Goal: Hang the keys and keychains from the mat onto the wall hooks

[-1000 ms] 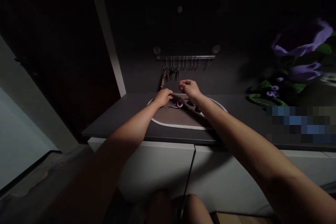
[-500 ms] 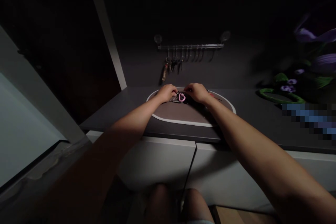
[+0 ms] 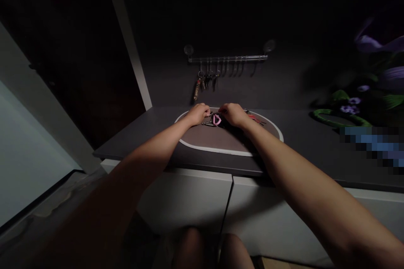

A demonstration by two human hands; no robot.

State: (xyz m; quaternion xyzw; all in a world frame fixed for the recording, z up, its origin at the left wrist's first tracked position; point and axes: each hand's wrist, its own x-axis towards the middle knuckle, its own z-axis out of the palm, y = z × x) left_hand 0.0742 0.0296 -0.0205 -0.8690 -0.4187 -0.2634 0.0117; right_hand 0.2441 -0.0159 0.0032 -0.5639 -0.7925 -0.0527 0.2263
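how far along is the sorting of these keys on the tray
One bunch of keys already hangs at the left end of the hook rail; the other hooks look bare. In hand: the left hand and right hand both rest on the key bunch with the pink clip on the oval tray. Left: that bunch and the small red-marked items lie on the tray.

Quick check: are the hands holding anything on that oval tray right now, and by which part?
Both the left hand and the right hand close on the key bunch with the pink heart clip, one at each end; the exact hold is too dark to tell.
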